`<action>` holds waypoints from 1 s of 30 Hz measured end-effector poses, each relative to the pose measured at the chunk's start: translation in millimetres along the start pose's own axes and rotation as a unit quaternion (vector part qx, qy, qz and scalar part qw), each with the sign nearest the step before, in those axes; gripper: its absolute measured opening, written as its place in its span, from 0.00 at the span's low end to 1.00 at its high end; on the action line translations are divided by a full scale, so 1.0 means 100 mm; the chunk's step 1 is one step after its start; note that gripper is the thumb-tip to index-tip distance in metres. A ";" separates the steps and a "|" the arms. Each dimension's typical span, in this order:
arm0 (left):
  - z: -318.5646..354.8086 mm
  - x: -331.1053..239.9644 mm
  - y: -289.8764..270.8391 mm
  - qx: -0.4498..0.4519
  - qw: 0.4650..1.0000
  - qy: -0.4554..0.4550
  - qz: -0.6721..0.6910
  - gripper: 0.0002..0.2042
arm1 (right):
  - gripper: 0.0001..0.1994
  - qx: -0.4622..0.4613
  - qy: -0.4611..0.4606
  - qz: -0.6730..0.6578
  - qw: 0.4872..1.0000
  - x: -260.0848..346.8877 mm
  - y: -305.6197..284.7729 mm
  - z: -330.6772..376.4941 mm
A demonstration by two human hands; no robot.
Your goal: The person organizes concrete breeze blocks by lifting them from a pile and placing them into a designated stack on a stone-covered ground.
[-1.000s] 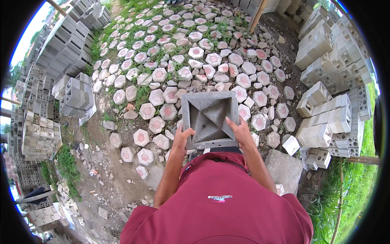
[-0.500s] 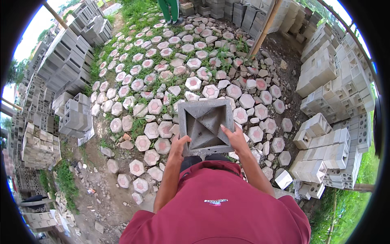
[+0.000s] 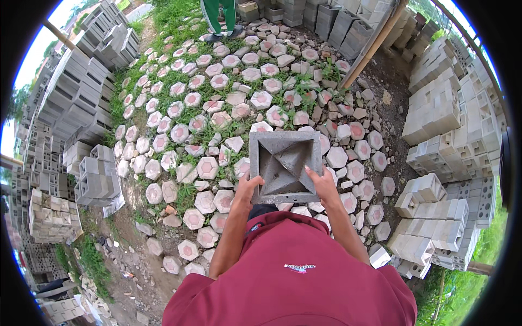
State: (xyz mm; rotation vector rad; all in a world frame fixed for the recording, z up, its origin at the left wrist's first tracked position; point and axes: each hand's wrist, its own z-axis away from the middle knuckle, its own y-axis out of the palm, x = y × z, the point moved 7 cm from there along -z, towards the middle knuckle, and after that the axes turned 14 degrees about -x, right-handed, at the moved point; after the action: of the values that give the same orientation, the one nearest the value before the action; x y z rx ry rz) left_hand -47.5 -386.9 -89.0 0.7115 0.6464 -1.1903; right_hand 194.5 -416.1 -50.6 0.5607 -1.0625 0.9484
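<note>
A square grey concrete block point(image 3: 294, 161) with a raised rim and angled ridges set inside it is held in front of my body, above the ground. My left hand point(image 3: 249, 190) grips its near left corner, the thumb lying over the rim. At the near right corner my right hand point(image 3: 323, 185) does the same, its thumb tip reaching onto the inner face. The fingers beneath the block are hidden on both sides.
Hexagonal pavers point(image 3: 206, 168) with pinkish centres cover the ground among grass. Stacked blocks line the left point(image 3: 81, 89) and right point(image 3: 432, 228). A bamboo pole point(image 3: 375, 43) slants at upper right. Someone in green trousers point(image 3: 220, 16) stands ahead.
The block and both hands have shifted slightly right in the picture, still gripped the same way. The view has moved, and the person in green trousers shows lower, with feet farther apart.
</note>
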 end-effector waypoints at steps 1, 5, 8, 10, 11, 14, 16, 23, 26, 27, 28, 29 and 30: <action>-0.20 -0.15 0.02 -0.002 1.000 -0.005 -0.015 0.18 | 0.22 -0.012 0.012 -0.004 1.000 0.08 0.13 -0.13; -0.84 -0.81 0.17 0.001 1.000 -0.005 -0.023 0.16 | 0.23 -0.007 -0.033 0.046 0.998 0.57 0.59 -0.77; -1.11 -1.36 0.31 -0.009 1.000 -0.004 -0.012 0.16 | 0.22 -0.031 -0.020 0.040 0.999 0.75 0.86 -1.16; -1.30 -1.65 0.32 -0.009 0.998 -0.035 -0.043 0.17 | 0.23 -0.042 -0.009 0.057 0.997 0.97 1.09 -1.34; -1.40 -1.80 0.34 -0.012 0.998 -0.036 -0.048 0.17 | 0.24 -0.019 -0.004 0.019 1.000 1.16 1.23 -1.39; -1.72 -2.12 0.52 -0.017 0.998 -0.035 -0.038 0.17 | 0.24 0.014 -0.003 -0.025 1.000 1.43 1.46 -1.77; -1.98 -2.28 0.64 -0.020 0.998 -0.039 -0.045 0.17 | 0.24 0.010 -0.001 -0.025 1.000 1.53 1.58 -2.08; -3.22 -2.85 1.26 -0.034 0.999 -0.022 -0.022 0.17 | 0.21 0.045 0.017 -0.042 0.998 1.98 2.03 -3.57; -3.90 -3.11 1.63 -0.026 1.000 0.006 0.008 0.18 | 0.20 0.059 0.013 -0.040 0.997 2.15 2.24 -4.37; -4.10 -3.23 1.83 -0.033 0.999 0.002 -0.005 0.19 | 0.20 0.059 0.011 -0.050 0.997 2.27 2.25 -4.66; -4.28 -3.33 1.94 -0.040 0.999 -0.008 -0.008 0.19 | 0.20 0.061 0.011 -0.062 0.996 2.37 2.31 -4.89; -4.45 -3.44 2.07 -0.036 0.999 -0.006 -0.004 0.19 | 0.19 0.071 0.023 -0.066 0.995 2.44 2.37 -5.11; -4.58 -3.54 2.21 -0.032 0.999 -0.006 0.005 0.19 | 0.19 0.072 0.033 -0.058 0.995 2.53 2.39 -5.28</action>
State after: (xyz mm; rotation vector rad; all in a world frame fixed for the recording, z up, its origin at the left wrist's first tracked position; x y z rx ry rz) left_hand 43.5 224.9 -68.3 0.6521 0.6666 -1.1583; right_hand 281.9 210.3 -47.0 0.6986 -0.8965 0.9394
